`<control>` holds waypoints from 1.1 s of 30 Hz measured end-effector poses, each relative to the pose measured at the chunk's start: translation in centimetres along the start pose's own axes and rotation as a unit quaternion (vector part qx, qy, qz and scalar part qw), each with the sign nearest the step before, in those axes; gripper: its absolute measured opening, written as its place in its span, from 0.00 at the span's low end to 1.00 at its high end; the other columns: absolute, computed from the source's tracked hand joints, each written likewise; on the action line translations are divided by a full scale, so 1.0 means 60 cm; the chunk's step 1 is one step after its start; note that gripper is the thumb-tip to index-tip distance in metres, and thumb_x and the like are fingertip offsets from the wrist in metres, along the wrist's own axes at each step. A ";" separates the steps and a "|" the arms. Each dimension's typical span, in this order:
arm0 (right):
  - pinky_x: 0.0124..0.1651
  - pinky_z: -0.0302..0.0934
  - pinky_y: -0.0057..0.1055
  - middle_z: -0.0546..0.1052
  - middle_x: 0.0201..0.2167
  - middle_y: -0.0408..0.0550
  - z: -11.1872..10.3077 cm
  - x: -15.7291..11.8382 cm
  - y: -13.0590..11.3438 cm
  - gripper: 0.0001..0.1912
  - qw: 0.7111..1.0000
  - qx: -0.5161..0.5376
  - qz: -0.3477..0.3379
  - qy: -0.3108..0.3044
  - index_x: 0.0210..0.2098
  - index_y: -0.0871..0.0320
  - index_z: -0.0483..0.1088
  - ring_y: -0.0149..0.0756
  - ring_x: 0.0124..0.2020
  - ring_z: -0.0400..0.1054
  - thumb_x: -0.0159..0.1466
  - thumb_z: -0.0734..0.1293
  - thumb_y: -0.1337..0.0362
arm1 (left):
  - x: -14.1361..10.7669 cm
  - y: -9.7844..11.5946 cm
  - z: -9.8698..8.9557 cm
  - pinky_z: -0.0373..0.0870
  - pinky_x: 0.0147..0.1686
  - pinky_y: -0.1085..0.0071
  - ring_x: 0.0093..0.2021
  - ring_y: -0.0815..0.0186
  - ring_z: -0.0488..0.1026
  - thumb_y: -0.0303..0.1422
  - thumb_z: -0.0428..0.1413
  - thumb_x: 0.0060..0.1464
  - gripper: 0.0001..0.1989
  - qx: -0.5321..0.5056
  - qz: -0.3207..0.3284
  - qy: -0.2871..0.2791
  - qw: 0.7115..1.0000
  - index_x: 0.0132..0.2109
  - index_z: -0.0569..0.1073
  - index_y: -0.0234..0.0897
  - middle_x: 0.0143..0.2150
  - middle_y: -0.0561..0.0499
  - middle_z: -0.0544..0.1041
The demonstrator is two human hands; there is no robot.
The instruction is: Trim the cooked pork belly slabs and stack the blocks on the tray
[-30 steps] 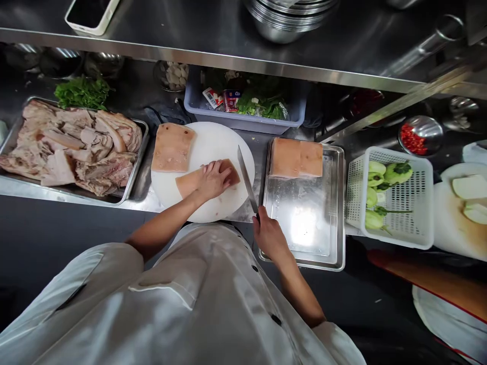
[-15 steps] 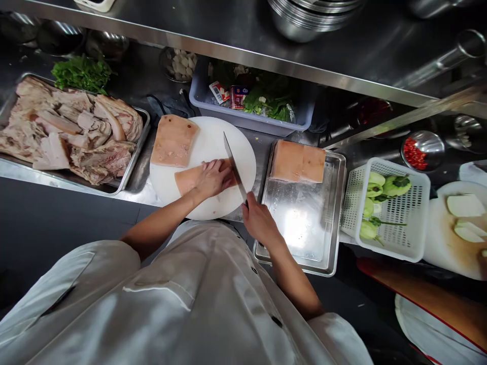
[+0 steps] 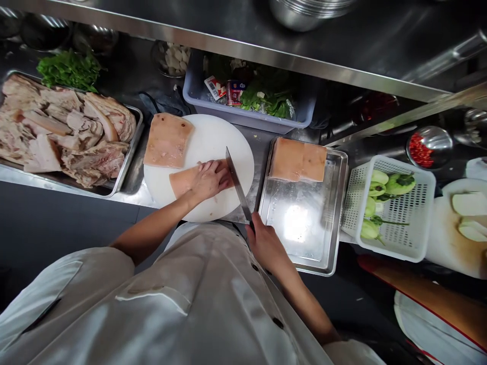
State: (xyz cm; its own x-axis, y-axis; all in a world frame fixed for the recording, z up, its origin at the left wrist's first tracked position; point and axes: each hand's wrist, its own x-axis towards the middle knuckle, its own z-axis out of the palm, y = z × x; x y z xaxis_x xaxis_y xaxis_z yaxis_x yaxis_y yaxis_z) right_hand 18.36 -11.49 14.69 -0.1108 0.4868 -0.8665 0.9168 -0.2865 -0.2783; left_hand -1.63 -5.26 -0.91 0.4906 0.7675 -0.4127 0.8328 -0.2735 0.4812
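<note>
My left hand presses down on a strip of skin-on meat on the round white cutting board. My right hand is closed round the handle of a long knife. The blade lies at the right end of that strip, beside my left fingers, its tip pointing away from me. A larger square piece of meat rests on the board's upper left. To the right, a metal tray holds two meat blocks side by side at its far end.
A tray of meat pieces is at left, with green herbs behind. A blue-grey bin stands behind the board, under a steel shelf. A white basket of green vegetables is at right, near a person's arm.
My right hand and the knife handle have moved toward me and slightly right, and the blade has drawn back along the meat. My left hand still presses on the strip. The view has shifted a little.
</note>
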 end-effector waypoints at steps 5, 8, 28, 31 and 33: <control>0.41 0.63 0.36 0.81 0.42 0.57 -0.012 0.079 -0.028 0.18 0.999 -0.009 -0.034 0.029 0.63 0.62 0.61 0.50 0.42 0.77 0.76 0.56 0.65 | 0.000 0.002 -0.003 0.61 0.57 0.43 0.61 0.41 0.64 0.44 0.50 0.68 0.23 -0.004 -0.008 0.007 1.000 0.63 0.76 0.41 0.62 0.34 0.69; 0.41 0.64 0.36 0.81 0.41 0.57 -0.005 0.084 -0.028 0.19 0.999 -0.005 -0.035 0.042 0.64 0.61 0.59 0.50 0.42 0.77 0.76 0.55 0.65 | -0.001 0.004 -0.002 0.60 0.58 0.42 0.62 0.41 0.63 0.44 0.50 0.68 0.23 -0.001 -0.008 0.005 1.000 0.63 0.75 0.41 0.63 0.34 0.68; 0.36 0.60 0.30 0.82 0.37 0.54 0.078 -0.015 0.041 0.17 0.999 0.026 0.011 -0.030 0.63 0.61 0.60 0.45 0.36 0.78 0.77 0.56 0.64 | 0.002 -0.001 0.007 0.60 0.62 0.44 0.63 0.42 0.64 0.43 0.52 0.67 0.20 0.015 -0.022 0.006 1.000 0.57 0.79 0.41 0.66 0.36 0.68; 0.40 0.64 0.33 0.82 0.41 0.56 0.060 0.090 0.003 0.18 0.999 0.036 -0.021 0.009 0.64 0.60 0.59 0.46 0.41 0.79 0.77 0.54 0.64 | 0.002 0.002 0.006 0.61 0.62 0.43 0.63 0.42 0.64 0.43 0.53 0.66 0.20 0.019 -0.035 0.007 0.999 0.57 0.79 0.41 0.66 0.36 0.69; 0.43 0.65 0.34 0.82 0.43 0.56 0.042 0.162 -0.021 0.18 0.998 0.042 -0.039 0.040 0.64 0.59 0.58 0.47 0.44 0.79 0.77 0.53 0.65 | 0.002 0.003 0.004 0.61 0.62 0.44 0.63 0.42 0.64 0.43 0.53 0.65 0.20 0.017 -0.042 0.005 0.999 0.58 0.78 0.41 0.66 0.36 0.69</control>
State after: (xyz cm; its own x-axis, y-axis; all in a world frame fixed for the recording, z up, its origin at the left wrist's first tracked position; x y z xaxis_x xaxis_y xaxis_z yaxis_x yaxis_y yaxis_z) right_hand 15.15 -8.51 5.58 -0.1469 0.5739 -0.8056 0.8706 -0.3117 -0.3807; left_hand -1.35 -5.36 -1.03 0.4161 0.7944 -0.4425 0.8790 -0.2268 0.4194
